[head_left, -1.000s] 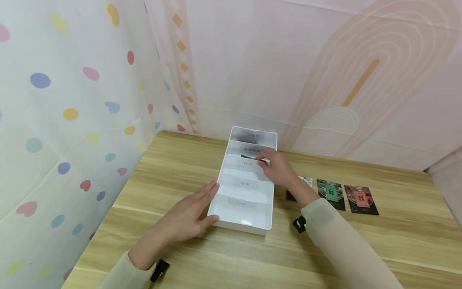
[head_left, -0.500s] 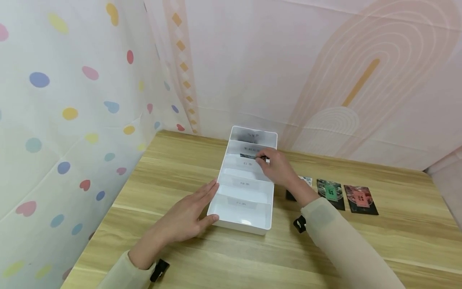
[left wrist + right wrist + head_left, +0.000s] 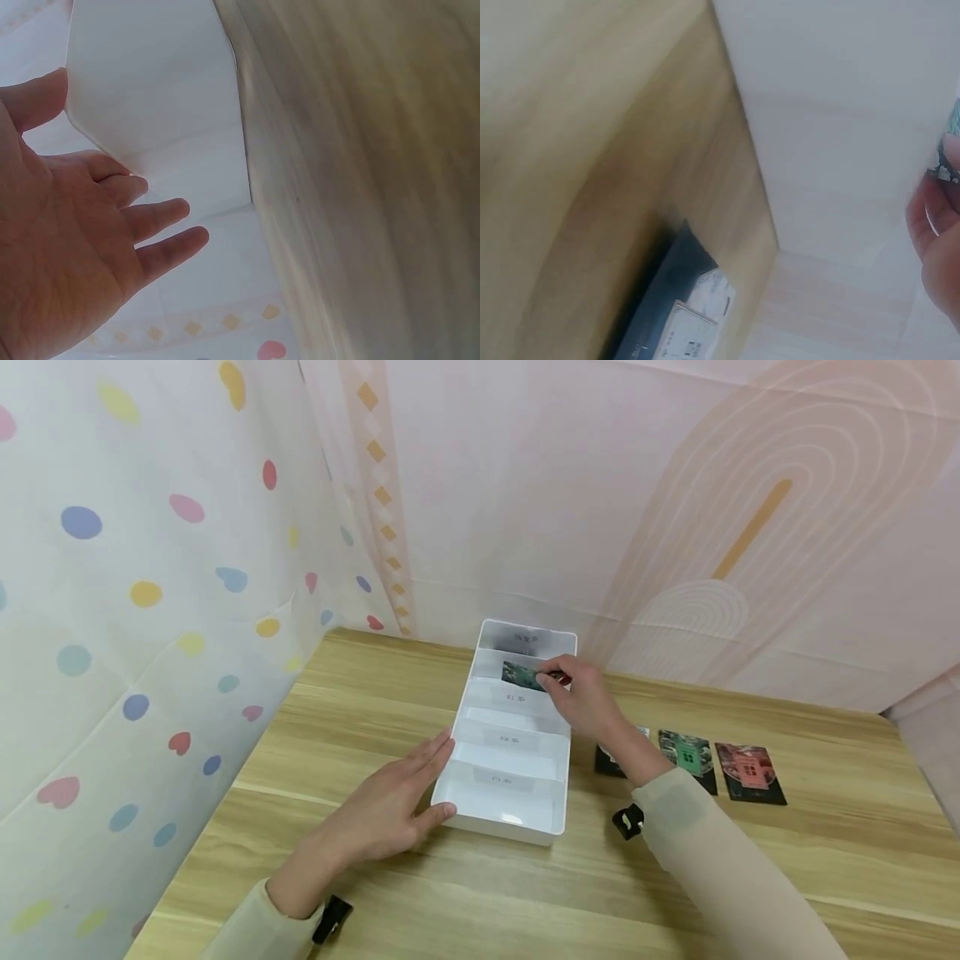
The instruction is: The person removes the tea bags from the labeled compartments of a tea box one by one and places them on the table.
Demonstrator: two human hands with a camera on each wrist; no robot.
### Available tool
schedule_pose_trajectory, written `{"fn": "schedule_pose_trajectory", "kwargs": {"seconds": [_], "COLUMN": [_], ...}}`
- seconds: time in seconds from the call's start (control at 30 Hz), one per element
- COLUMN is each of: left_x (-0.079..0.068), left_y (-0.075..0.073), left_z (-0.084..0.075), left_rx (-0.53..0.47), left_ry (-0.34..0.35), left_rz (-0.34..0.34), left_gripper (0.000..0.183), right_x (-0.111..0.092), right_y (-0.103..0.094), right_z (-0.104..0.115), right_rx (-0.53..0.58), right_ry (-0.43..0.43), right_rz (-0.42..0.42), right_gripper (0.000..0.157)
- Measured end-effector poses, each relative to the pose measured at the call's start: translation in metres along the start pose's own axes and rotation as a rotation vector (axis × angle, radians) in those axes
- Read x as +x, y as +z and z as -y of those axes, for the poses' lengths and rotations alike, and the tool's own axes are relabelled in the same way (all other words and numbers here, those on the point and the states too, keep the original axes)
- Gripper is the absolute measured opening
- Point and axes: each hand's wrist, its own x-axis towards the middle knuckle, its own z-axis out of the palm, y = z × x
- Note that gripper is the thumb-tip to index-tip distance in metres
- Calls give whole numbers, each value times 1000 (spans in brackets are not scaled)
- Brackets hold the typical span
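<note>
A white divided box (image 3: 498,834) stands lengthwise on the table, with printed labels inside its several compartments. My right hand (image 3: 588,697) pinches a dark green patterned flat packet (image 3: 521,676) by its right end, at the second compartment from the far end. The fingers hide that end, and whether the packet touches the bottom cannot be seen. In the right wrist view only part of the hand (image 3: 941,244) and a bit of the packet show at the right edge. My left hand (image 3: 390,802) rests with extended fingers against the box's near left side and corner.
Right of the box lie a green-labelled packet (image 3: 687,762), a red-labelled packet (image 3: 751,773) and a black-and-white packet (image 3: 609,762) partly behind my right forearm. Patterned cloth (image 3: 480,527) hangs behind the wooden table (image 3: 360,693).
The packet in my right hand has risen a little and turned from edge-on, so its green face shows. My right hand has shifted slightly up and right. The left hand stays put.
</note>
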Motion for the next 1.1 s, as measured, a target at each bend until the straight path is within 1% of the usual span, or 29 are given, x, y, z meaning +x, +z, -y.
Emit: {"fn": "schedule_pose_trajectory", "kwargs": {"seconds": [0.2,0.5,0.67,0.9,1.1], "left_x": [1,1,1,1,2], "left_y": [0,1,1,2,3], "left_z": [0,2,2,1,2], "left_rx": [18,-11,-17,-21,-26], "left_ry": [0,-18,-25,-32,-32], "left_rz": [-8,4,8,14,15], "left_gripper": [83,84,86,86,86], "right_x": [-1,-3,-6,-8,-12], "right_y": [-6,-15,-20,-29,-37], "right_z": [7,15,19,24,25], "right_rx": [2,-6,3,-9,4], "right_ry": [2,-23,-53,-127,-140], "right_rz": [-26,-44,-60,-96,-131], "right_gripper": [13,12,11,10,9]}}
